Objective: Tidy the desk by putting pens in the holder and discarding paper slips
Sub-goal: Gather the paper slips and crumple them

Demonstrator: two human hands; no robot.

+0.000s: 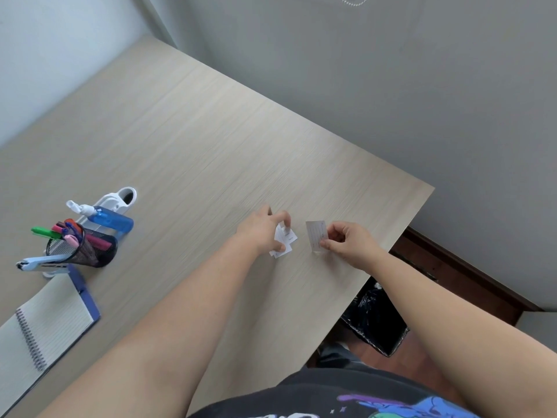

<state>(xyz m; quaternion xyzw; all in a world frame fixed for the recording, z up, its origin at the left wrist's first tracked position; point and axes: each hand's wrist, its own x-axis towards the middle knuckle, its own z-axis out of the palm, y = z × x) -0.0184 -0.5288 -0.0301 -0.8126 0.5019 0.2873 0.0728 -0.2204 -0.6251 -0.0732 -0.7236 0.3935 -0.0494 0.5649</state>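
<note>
A mesh pen holder (pixel 83 248) full of pens stands at the desk's (pixel 193 140) left by a blue spray bottle (pixel 110 218) and spiral notebook (pixel 45 324); a black-lined bin (pixel 373 318) sits below the right edge. Both arms reach forward. The left hand (pixel 262 230) pinches several small paper slips (pixel 284 241) against the desktop; the right hand (pixel 349 244) holds one lined slip (pixel 316 235) between thumb and fingers.

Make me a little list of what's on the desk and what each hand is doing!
left hand: fingers pinching a small bunch of paper slips on the desk
right hand: fingers holding one lined paper slip
pen holder: black mesh, full of pens and markers
spray bottle: blue, behind the holder
spiral notebook: open, at the desk's left
bin: black-lined, below the desk edge
</note>
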